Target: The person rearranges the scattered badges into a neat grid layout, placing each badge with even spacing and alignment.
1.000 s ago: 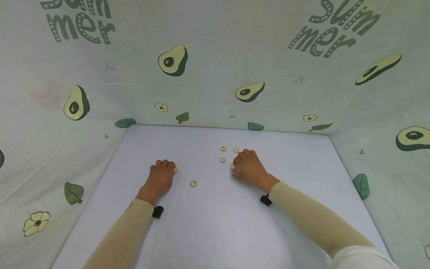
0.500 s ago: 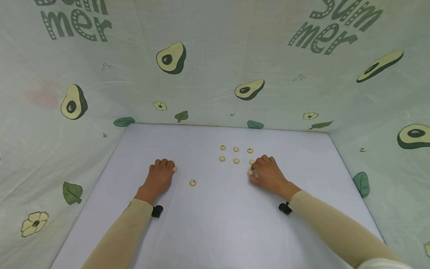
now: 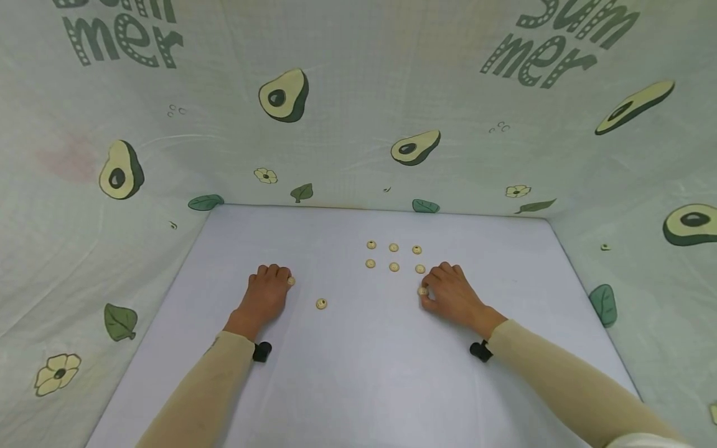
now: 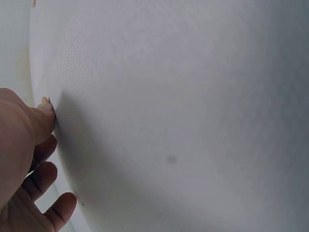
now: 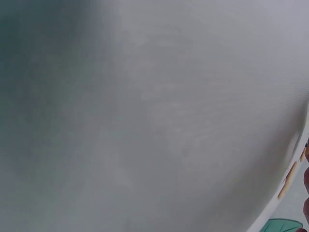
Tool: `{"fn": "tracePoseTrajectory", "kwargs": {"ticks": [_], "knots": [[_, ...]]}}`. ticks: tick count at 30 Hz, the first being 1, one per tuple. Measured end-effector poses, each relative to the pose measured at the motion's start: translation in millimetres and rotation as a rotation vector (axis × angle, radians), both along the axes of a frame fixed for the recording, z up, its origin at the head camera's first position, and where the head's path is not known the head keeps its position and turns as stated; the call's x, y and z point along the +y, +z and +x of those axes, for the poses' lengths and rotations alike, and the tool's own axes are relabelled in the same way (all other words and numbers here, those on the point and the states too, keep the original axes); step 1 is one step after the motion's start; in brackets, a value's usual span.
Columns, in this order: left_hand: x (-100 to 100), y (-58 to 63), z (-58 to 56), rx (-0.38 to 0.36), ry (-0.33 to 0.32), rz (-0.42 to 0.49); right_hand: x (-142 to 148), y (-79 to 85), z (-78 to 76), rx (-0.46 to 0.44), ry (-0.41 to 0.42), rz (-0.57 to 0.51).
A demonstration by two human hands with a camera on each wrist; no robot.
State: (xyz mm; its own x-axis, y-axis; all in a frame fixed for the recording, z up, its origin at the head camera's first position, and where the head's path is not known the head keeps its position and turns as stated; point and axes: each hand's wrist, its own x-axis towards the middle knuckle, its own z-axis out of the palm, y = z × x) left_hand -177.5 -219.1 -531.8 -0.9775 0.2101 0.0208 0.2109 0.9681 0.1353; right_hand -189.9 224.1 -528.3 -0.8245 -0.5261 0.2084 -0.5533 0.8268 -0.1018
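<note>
Small round pale wooden discs with dark marks lie on the white tabletop. Two rows of three stand near the middle, among them a back-row disc [image 3: 394, 247] and a front-row disc [image 3: 394, 267]. My right hand [image 3: 452, 295] pinches another disc [image 3: 422, 290], just in front of the right end of the front row. At the left, my left hand [image 3: 269, 292] holds a disc [image 3: 291, 281] between thumb and forefinger; its edge pokes past the thumb in the left wrist view. A single disc [image 3: 321, 303] lies between the hands. Only slivers of the right fingers [image 5: 306, 208] show in the right wrist view.
The white tabletop [image 3: 358, 373] ends at a fabric backdrop [image 3: 347, 93] printed with avocados, leaves and flowers, which rises behind it and on both sides. Dark wrist cameras sit at the left wrist [image 3: 261, 351] and the right wrist [image 3: 480, 351].
My right hand has moved right and slightly toward me, uncovering discs at the right of both rows, and still pinches a disc. The left hand stays in place.
</note>
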Motion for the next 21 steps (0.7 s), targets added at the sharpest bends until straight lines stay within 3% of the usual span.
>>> {"fn": "tracePoseTrajectory", "kwargs": {"ticks": [21], "knots": [[1.6,3.6,1.4,0.010,-0.001,0.010,2.3,-5.3,-0.7,0.008,-0.004,0.014]]}}
